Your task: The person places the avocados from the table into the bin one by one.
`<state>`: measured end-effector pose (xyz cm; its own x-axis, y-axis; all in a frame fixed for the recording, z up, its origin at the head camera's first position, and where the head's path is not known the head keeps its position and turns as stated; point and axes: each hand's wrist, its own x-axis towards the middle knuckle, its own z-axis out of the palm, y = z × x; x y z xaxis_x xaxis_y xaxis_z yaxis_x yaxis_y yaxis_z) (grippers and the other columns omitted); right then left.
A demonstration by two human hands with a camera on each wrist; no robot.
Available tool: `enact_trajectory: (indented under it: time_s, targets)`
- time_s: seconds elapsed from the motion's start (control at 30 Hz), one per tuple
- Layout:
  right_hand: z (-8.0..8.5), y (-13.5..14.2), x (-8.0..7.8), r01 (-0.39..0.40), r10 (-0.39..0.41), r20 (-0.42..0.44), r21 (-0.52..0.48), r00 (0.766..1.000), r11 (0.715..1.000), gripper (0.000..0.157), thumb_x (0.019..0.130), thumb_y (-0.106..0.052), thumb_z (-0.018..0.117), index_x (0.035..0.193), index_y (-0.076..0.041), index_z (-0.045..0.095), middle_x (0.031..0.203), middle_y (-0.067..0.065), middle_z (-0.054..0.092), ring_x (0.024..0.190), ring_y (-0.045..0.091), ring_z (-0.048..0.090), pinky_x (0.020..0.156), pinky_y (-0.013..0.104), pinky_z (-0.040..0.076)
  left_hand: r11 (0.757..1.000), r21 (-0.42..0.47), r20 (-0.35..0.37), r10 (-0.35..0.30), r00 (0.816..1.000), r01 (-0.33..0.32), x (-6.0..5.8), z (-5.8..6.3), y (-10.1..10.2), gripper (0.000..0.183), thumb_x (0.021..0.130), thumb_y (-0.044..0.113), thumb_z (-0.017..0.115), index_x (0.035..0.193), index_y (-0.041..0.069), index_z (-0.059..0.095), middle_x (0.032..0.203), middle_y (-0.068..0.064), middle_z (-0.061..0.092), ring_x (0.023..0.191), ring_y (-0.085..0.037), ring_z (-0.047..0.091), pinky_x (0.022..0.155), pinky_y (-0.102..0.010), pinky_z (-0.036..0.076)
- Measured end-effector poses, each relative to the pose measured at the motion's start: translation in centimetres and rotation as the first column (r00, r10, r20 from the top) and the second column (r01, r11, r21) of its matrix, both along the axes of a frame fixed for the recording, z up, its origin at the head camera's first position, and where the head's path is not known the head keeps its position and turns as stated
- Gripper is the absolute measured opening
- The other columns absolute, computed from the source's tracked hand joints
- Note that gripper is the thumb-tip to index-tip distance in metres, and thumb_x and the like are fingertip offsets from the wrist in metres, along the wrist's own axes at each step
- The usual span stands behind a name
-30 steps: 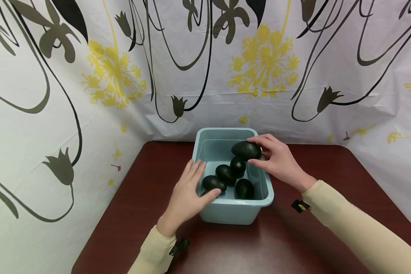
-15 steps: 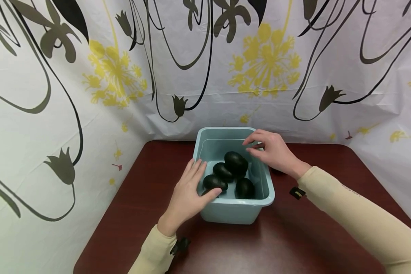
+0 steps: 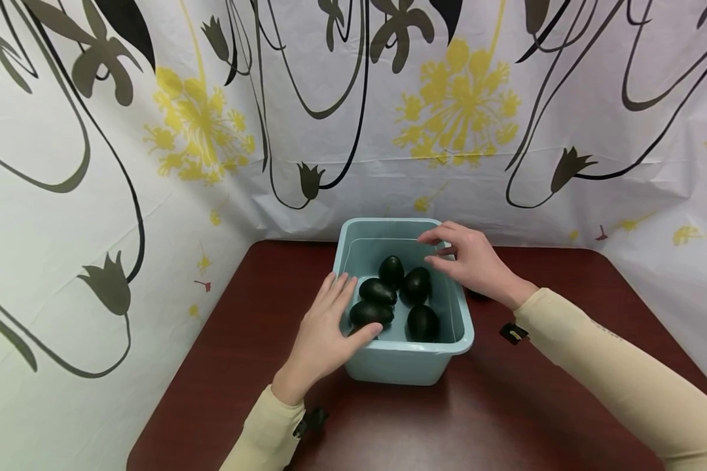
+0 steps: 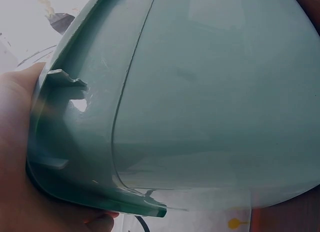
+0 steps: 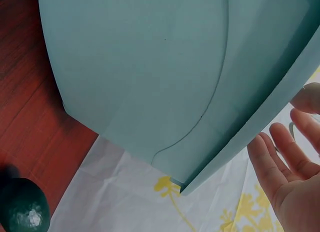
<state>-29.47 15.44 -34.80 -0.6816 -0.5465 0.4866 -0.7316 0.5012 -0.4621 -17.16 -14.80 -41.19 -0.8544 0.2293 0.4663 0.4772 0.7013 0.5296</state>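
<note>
Several dark green avocados (image 3: 423, 323) lie in a light blue plastic tub (image 3: 396, 366). My left hand (image 3: 319, 333) rests over the tub's near left corner, fingers straight along the left rim and thumb stretched over the front rim; it partly covers an avocado. In the left wrist view that hand (image 4: 15, 137) lies along the tub's edge. My right hand (image 3: 472, 258) hovers at the right rim, fingers loosely bent, nothing between them. The right wrist view shows this hand (image 5: 285, 177) beside the rim with its fingers spread apart.
Another dark avocado (image 5: 24, 204) lies on the reddish-brown table (image 3: 507, 418) to the right of the tub, mostly hidden by the right hand in the head view. A white curtain (image 3: 330, 144) with a floral print hangs behind and at the sides.
My right hand has let go of an avocado, which dropped into the tub; the avocados there rolled and shifted in the last half second. My left hand has stayed in place.
</note>
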Motion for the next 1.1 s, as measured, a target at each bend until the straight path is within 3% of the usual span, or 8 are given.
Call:
enact_trajectory:
  time_s: [0.43, 0.77, 0.93, 1.1]
  targets:
    - [0.5, 1.1, 0.2, 0.006, -0.005, 0.020, -0.024, 1.000, 1.000, 0.038, 0.092, -0.016, 0.076, 0.126, -0.029, 0.065, 0.117, -0.012, 0.059, 0.107, 0.006, 0.062, 0.084, 0.030, 0.056, 1.000, -0.001, -0.008, 0.001, 1.000, -0.001, -0.1, 0.0, 0.1, 0.091, 0.088, 0.074, 0.057, 0.157, 0.019, 0.038, 0.162, 0.002, 0.030, 0.152, -0.022, 0.015, 0.113, -0.056, 0.030]
    - [0.4, 2.7, -0.4, 0.068, -0.068, 0.025, 0.011, 0.997, 0.998, 0.040, 0.093, -0.018, 0.075, 0.129, -0.031, 0.064, 0.122, -0.009, 0.059, 0.109, 0.021, 0.063, 0.084, 0.033, 0.056, 1.000, 0.001, -0.018, -0.003, 1.000, 0.003, 0.0, -0.1, 0.0, 0.090, 0.088, 0.073, 0.057, 0.156, 0.017, 0.039, 0.162, 0.001, 0.031, 0.152, -0.022, 0.016, 0.113, -0.056, 0.030]
    - [0.0, 3.6, -1.0, 0.102, -0.102, 0.015, 0.025, 0.995, 0.994, 0.038, 0.092, -0.019, 0.076, 0.128, -0.029, 0.065, 0.122, -0.005, 0.061, 0.110, 0.016, 0.061, 0.083, 0.030, 0.056, 1.000, 0.003, -0.015, -0.005, 1.000, 0.005, 0.0, -0.1, 0.0, 0.090, 0.088, 0.073, 0.057, 0.156, 0.016, 0.040, 0.162, 0.001, 0.030, 0.152, -0.022, 0.016, 0.113, -0.056, 0.030]
    - [-0.4, 4.7, -1.5, 0.128, -0.128, 0.024, 0.024, 0.991, 0.992, 0.037, 0.093, -0.021, 0.075, 0.129, -0.021, 0.066, 0.123, -0.008, 0.059, 0.110, 0.014, 0.059, 0.084, 0.037, 0.057, 1.000, 0.006, -0.018, -0.007, 1.000, 0.007, 0.0, -0.1, -0.1, 0.090, 0.088, 0.073, 0.057, 0.155, 0.015, 0.041, 0.162, 0.000, 0.031, 0.152, -0.022, 0.016, 0.112, -0.057, 0.030]
